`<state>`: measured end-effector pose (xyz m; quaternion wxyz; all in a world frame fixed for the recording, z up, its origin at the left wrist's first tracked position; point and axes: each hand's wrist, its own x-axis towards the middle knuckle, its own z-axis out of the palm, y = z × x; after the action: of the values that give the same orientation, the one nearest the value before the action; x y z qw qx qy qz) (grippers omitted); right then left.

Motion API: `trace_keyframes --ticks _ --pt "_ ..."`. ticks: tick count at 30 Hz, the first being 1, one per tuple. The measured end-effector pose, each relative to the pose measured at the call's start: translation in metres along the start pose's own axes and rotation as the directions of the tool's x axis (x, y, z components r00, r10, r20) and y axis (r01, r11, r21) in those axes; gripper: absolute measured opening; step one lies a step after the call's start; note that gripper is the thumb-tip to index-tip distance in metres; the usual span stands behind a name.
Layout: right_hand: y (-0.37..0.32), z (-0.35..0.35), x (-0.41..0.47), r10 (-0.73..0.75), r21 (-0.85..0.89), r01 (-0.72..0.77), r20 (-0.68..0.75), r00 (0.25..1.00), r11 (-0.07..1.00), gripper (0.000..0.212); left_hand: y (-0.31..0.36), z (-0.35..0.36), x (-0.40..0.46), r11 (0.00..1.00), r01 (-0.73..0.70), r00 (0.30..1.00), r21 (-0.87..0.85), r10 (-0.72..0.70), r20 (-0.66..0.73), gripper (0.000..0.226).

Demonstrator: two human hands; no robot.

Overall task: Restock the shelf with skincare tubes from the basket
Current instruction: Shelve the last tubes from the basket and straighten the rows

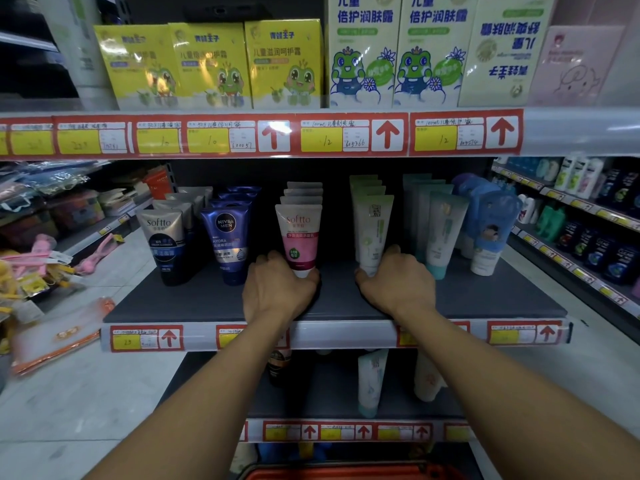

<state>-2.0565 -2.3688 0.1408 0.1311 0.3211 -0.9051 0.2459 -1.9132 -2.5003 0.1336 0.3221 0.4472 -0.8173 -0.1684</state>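
Now both bare hands reach onto the dark, matte shelf (180,303). The left hand (277,287) sits at 6 o'clock of the pink tube (300,233), its fingers (268,259) curled round the white cap at the base, closed on it. That tube is glossy plastic, flat and crimped at the top, tapering to the round cap it stands on; it heads a row of like tubes running back. The right hand (394,284) wraps the cap end of the white-green tube (373,226), thumb at its 7 o'clock, fingers gripping from the right. This tube is smooth, pale, wedge-shaped, and also fronts a row.

At 9 o'clock of the pink tube stand a shiny navy tube (227,244) and, further left, a beige-and-black tube (166,244). At 3 o'clock of the right hand stand teal tubes (441,230) and a blue tube (491,230).

Glossy cardboard boxes (284,64) fill the tier above. Red-and-yellow paper price tags (329,135) line the rail. A red basket (346,474) rim shows at 6 o'clock, at the frame's bottom edge.
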Motion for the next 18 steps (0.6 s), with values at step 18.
trace_keyframes --ticks 18 --pt "-0.004 -0.014 -0.015 -0.099 0.038 0.114 -0.283 0.954 0.993 0.025 0.013 -0.013 -0.02 0.983 -0.125 0.982 -0.132 0.104 -0.161 0.02"
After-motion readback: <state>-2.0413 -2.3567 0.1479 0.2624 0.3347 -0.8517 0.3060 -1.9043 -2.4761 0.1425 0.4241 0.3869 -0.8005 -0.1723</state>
